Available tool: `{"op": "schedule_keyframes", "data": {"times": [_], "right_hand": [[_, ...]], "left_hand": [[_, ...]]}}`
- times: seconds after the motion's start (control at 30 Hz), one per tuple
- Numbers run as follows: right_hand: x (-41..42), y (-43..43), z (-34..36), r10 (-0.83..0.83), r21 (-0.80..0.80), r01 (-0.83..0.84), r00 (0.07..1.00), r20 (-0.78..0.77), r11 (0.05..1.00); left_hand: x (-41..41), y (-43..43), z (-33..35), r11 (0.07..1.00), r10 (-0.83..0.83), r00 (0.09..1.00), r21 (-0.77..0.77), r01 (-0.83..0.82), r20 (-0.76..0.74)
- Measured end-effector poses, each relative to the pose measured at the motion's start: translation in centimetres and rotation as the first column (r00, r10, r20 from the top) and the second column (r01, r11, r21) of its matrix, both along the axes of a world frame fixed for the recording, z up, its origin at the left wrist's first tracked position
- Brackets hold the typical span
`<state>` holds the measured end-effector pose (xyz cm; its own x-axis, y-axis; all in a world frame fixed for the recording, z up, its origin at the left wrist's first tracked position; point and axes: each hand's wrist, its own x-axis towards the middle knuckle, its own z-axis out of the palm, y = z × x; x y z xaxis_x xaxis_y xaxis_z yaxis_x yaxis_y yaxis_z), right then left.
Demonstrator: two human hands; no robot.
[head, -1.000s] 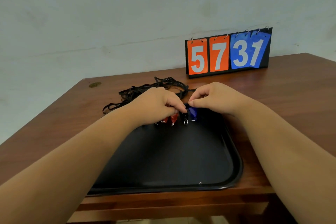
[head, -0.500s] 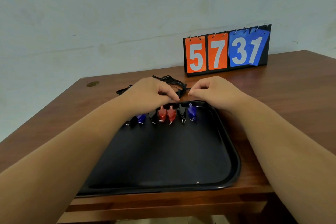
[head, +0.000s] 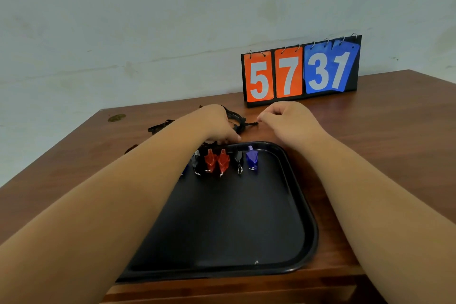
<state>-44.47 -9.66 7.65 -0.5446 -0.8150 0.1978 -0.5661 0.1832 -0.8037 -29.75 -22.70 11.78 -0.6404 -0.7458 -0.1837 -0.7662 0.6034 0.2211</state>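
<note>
My right hand [head: 288, 121] pinches the tip of the cords [head: 243, 124], at twelve o'clock from the tray [head: 246, 217]; my left hand [head: 214, 123] curls round them. Limp, light, tangle-prone: best held near the knot.

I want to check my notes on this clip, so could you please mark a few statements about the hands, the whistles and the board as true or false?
1. The whistles lie in a row at the far end of the tray. True.
2. The right hand pinches the end of a black cord. True.
3. The orange cards of the score board read 31. False: they read 57; the blue cards read 31.
4. The left hand lifts a whistle. False: it is at the cord beyond the tray.
</note>
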Motion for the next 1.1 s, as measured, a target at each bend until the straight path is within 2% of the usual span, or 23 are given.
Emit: {"op": "schedule_keyframes", "data": {"times": [0.07,0.13,0.33,0.5,0.6,0.8,1.0,1.1], "right_hand": [[0.0,-0.1,0.0,0.009,0.000,-0.009,1.000,0.003,1.000],[0.2,-0.1,0.0,0.017,0.000,-0.017,1.000,0.004,1.000],[1.0,0.1,-0.1,0.023,-0.067,-0.022,1.000,0.021,0.998],[2.1,0.1,0.9,0.033,-0.113,-0.029,0.999,0.037,0.993],[2.8,-0.3,2.7,0.067,-0.157,-0.064,0.998,0.012,0.986],[4.5,-0.6,6.5,0.194,-0.112,-0.203,0.977,-0.091,0.973],[5.8,0.5,10.8,0.197,-0.132,-0.205,0.978,-0.067,0.970],[6.7,1.2,13.0,0.252,-0.177,-0.246,0.968,0.007,0.953]], "left_hand": [[-0.3,-0.1,0.0,1.000,0.014,0.999,-0.002,-0.014,0.032],[-0.1,-0.2,0.1,1.000,0.021,1.000,-0.005,-0.021,0.001],[1.8,0.7,2.0,0.995,-0.011,0.955,-0.096,-0.019,-0.297],[3.5,1.4,5.4,0.993,-0.058,0.895,-0.117,0.006,-0.443],[4.5,2.2,7.5,0.991,-0.116,0.867,-0.114,0.069,-0.485],[6.8,4.1,11.4,0.984,-0.169,0.811,-0.143,0.106,-0.561],[9.3,5.8,14.6,0.987,-0.161,0.735,-0.123,0.106,-0.659],[10.6,6.4,16.0,0.981,-0.183,0.708,-0.169,0.091,-0.682]]}}
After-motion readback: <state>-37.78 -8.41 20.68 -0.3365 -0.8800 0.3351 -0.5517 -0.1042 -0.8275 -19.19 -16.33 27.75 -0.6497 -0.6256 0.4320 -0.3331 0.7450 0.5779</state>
